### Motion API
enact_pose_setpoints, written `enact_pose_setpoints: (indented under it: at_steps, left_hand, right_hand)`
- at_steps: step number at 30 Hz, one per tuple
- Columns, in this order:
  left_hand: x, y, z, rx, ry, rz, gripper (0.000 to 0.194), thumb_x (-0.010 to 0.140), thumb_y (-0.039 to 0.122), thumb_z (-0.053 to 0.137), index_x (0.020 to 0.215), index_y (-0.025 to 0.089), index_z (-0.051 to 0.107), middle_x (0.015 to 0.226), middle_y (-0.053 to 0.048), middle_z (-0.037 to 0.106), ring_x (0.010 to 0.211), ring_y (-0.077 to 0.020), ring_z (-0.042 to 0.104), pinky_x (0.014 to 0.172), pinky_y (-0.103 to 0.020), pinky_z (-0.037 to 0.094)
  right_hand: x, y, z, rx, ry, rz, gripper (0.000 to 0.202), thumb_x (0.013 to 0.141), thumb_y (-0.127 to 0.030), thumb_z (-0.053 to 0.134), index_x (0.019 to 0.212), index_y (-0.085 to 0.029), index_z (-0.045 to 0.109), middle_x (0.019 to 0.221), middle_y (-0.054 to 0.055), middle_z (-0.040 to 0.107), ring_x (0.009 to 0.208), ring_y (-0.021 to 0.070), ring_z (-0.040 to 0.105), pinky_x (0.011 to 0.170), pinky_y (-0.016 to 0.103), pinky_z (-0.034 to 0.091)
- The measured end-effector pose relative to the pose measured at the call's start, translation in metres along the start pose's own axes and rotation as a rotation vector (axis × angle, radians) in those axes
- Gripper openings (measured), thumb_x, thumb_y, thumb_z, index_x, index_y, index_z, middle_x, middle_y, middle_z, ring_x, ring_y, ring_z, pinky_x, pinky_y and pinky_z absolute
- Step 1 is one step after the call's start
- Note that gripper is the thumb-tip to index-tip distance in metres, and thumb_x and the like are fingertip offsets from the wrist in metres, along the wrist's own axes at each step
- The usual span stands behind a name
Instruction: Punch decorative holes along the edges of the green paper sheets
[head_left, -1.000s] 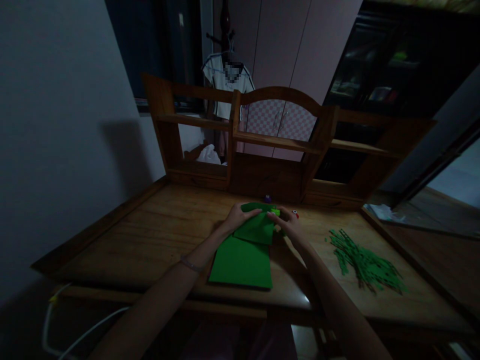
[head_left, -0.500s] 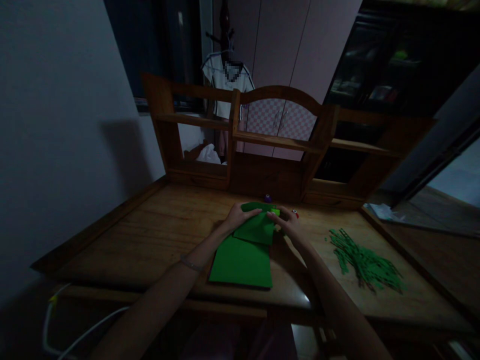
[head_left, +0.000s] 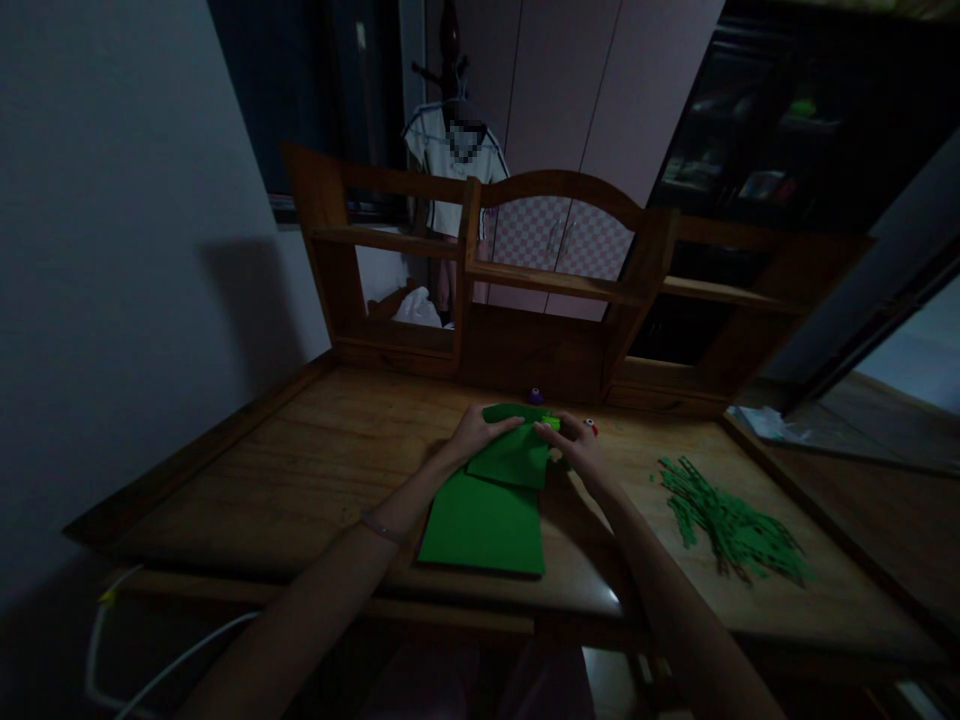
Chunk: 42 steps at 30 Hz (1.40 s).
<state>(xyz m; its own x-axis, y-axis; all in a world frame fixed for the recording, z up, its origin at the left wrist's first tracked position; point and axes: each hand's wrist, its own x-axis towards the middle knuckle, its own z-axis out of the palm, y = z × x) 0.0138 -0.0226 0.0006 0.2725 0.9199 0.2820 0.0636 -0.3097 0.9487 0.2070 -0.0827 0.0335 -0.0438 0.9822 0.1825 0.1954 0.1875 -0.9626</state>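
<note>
A sheet of green paper [head_left: 510,462] is held tilted above a green stack of paper [head_left: 484,530] at the front of the desk. My left hand [head_left: 474,435] grips the sheet's left side, its thumb lying across the top. At the sheet's upper right corner, my right hand [head_left: 576,440] closes thumb and fingers around a small bright-green block-like object [head_left: 551,423], which sits against the paper edge. Its exact kind is too small and dark to tell. The fingers behind the paper are hidden.
On the right of the wooden desk [head_left: 300,460] lies a heap of thin green paper strips [head_left: 731,525]. A small purple object [head_left: 535,396] and a small red one [head_left: 591,427] stand beyond my hands. The wooden shelf unit [head_left: 532,345] borders the back.
</note>
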Motion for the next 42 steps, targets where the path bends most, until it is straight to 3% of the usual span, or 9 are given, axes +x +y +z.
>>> enact_pose_setpoints:
  at_steps: [8,15,29,42]
  left_hand:
    - [-0.0005,0.0002,0.0014,-0.003,0.014,0.003,0.038,0.068,0.047,0.073,0.084,0.013,0.07,0.082,-0.006,0.072,0.07,-0.0176,0.064,0.062,-0.025,0.049]
    - [-0.0009,0.0007,0.0009,0.013,-0.003,-0.008,0.036,0.069,0.047,0.071,0.081,0.014,0.07,0.08,-0.005,0.072,0.068,-0.017,0.063,0.059,-0.025,0.048]
    - [0.0002,-0.0019,0.0011,0.022,-0.024,0.012,0.037,0.069,0.047,0.073,0.083,0.013,0.07,0.082,-0.005,0.072,0.07,-0.0171,0.064,0.062,-0.024,0.049]
    - [-0.0009,-0.0015,0.0042,0.005,-0.029,-0.007,0.039,0.069,0.047,0.072,0.087,0.013,0.071,0.085,-0.006,0.072,0.073,-0.0183,0.065,0.063,-0.025,0.05]
  right_hand:
    - [0.0009,0.0009,-0.0014,-0.008,-0.002,-0.006,0.044,0.066,-0.057,0.071,0.088,-0.019,0.064,0.077,0.002,0.066,0.07,0.0185,0.062,0.05,0.023,0.044]
    - [0.0043,0.0055,-0.0009,0.024,-0.011,-0.051,0.041,0.066,-0.054,0.072,0.087,-0.019,0.065,0.084,0.003,0.068,0.078,0.0197,0.064,0.065,0.027,0.049]
    - [0.0009,0.0016,0.0013,0.025,-0.001,0.049,0.041,0.067,-0.053,0.072,0.088,-0.019,0.066,0.077,0.004,0.068,0.065,0.0185,0.061,0.045,0.023,0.041]
    - [0.0044,0.0044,-0.0025,0.04,-0.009,0.04,0.04,0.065,-0.052,0.073,0.083,-0.016,0.069,0.072,0.004,0.069,0.062,0.0183,0.061,0.047,0.024,0.042]
